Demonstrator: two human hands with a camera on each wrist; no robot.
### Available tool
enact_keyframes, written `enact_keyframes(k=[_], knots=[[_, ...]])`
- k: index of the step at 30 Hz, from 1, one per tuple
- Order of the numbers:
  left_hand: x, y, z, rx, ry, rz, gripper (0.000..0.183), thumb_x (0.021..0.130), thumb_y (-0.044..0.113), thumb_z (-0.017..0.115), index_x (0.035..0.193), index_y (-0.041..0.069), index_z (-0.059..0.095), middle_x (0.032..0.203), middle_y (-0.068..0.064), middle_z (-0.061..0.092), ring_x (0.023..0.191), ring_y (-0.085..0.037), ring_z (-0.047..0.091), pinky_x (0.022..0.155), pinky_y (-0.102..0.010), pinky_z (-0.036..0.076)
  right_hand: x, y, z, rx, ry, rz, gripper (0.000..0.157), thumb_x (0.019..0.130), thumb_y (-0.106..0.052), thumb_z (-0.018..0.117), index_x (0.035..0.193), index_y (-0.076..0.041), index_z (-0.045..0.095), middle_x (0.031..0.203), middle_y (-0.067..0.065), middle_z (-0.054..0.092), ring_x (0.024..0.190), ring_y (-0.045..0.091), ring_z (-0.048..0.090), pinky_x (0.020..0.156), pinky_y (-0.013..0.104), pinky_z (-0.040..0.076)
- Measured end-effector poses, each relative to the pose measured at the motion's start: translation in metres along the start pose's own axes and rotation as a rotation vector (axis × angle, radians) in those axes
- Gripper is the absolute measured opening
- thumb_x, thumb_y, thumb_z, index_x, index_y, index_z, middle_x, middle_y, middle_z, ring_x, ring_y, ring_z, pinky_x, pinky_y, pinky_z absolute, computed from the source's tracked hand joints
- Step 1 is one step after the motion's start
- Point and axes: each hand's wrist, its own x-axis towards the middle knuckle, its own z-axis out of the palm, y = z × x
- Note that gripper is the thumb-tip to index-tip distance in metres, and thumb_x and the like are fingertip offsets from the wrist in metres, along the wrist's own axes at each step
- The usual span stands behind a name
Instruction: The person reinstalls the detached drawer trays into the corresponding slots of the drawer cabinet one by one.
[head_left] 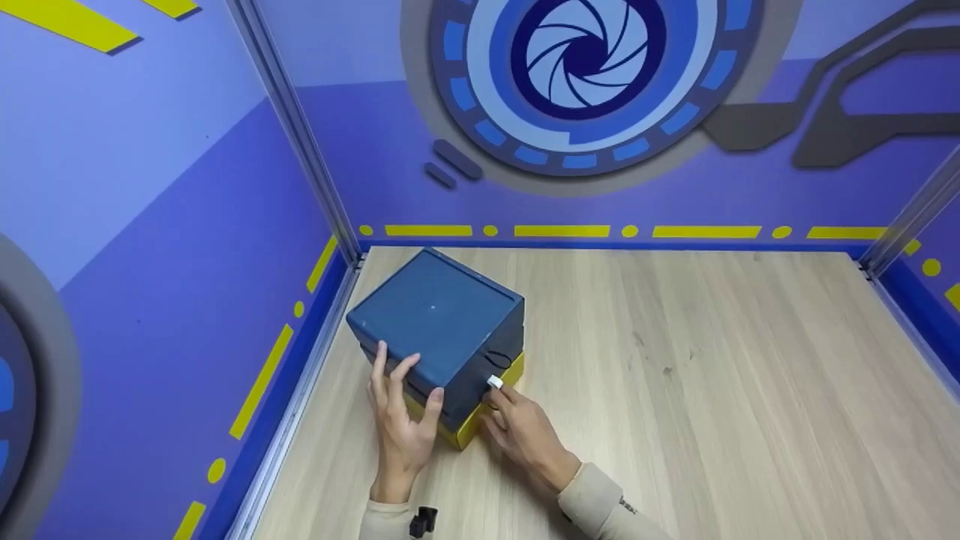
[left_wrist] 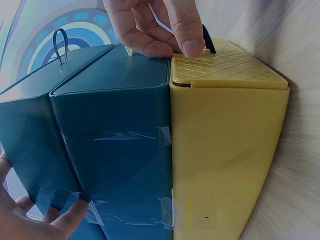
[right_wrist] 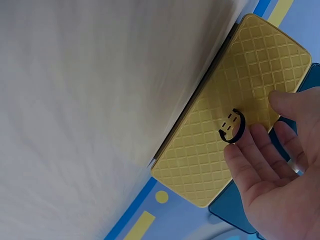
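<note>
A stack of drawer boxes stands on the table: dark blue upper boxes (head_left: pixel 433 307) over a yellow bottom box (left_wrist: pixel 227 155). My left hand (head_left: pixel 403 420) spreads its fingers against the stack's left side, fingertips on the blue box. At the front, my right hand (right_wrist: pixel 280 170) has its fingers loosely extended by the yellow quilted drawer front (right_wrist: pixel 200 165). Its fingertips are at the black loop pull (right_wrist: pixel 242 129); whether a finger passes through the loop is unclear. A white tab (head_left: pixel 495 382) shows just above that hand. Another black loop (left_wrist: pixel 60 46) sticks out from the top blue box.
The wooden table (head_left: pixel 675 390) extends to the right of the stack. Printed blue panels (head_left: pixel 172 247) wall the left and back, with a metal corner post (head_left: pixel 300 135). Clear tape (left_wrist: pixel 135 212) crosses the side of the blue boxes.
</note>
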Motion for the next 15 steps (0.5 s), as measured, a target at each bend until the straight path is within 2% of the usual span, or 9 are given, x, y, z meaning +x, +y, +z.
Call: enact_keyframes(k=[4, 8, 12, 14, 15], knots=[[0.001, 0.0, 0.0, -0.002, 0.006, 0.005, 0.056, 0.091, 0.02, 0.075, 0.145, 0.017, 0.06, 0.174, -0.022, 0.024, 0.156, -0.052, 0.025, 0.115, -0.08, 0.025, 0.001, 0.002, -0.003, -0.017, -0.02, -0.001, 0.029, 0.085, -0.016, 0.089, 0.105, -0.007, 0.07, 0.102, 0.007, 0.071, 0.081, 0.015, 0.07, 0.069, 0.033, 0.06], [0.002, 0.003, 0.0, 0.002, -0.01, -0.001, 0.056, 0.092, 0.021, 0.075, 0.146, 0.017, 0.06, 0.174, -0.023, 0.025, 0.155, -0.051, 0.026, 0.115, -0.08, 0.024, 0.005, 0.005, -0.019, 0.039, -0.06, 0.026, 0.022, 0.088, -0.017, 0.087, 0.102, -0.007, 0.073, 0.102, 0.008, 0.074, 0.087, 0.018, 0.073, 0.074, 0.035, 0.062], [0.001, 0.008, 0.0, 0.001, -0.019, -0.033, 0.058, 0.093, 0.023, 0.075, 0.147, 0.019, 0.059, 0.174, -0.021, 0.024, 0.157, -0.05, 0.025, 0.116, -0.079, 0.025, 0.019, 0.012, -0.057, 0.169, -0.177, 0.051, 0.015, 0.094, -0.017, 0.081, 0.104, -0.008, 0.076, 0.103, 0.006, 0.078, 0.093, 0.019, 0.075, 0.082, 0.036, 0.062], [0.0, 0.012, 0.001, -0.005, -0.016, -0.056, 0.063, 0.092, 0.023, 0.076, 0.152, 0.018, 0.055, 0.175, -0.02, 0.021, 0.158, -0.05, 0.023, 0.117, -0.079, 0.025, 0.031, 0.018, -0.082, 0.247, -0.188, 0.061, 0.011, 0.096, -0.015, 0.077, 0.105, -0.008, 0.076, 0.102, 0.005, 0.078, 0.094, 0.019, 0.075, 0.086, 0.037, 0.062], [-0.001, 0.014, 0.002, -0.007, -0.014, -0.074, 0.067, 0.092, 0.024, 0.077, 0.154, 0.018, 0.052, 0.176, -0.02, 0.02, 0.159, -0.05, 0.022, 0.118, -0.079, 0.025, 0.038, 0.022, -0.093, 0.286, -0.167, 0.067, 0.01, 0.097, -0.013, 0.076, 0.105, -0.007, 0.076, 0.101, 0.005, 0.079, 0.094, 0.019, 0.075, 0.087, 0.036, 0.062]])
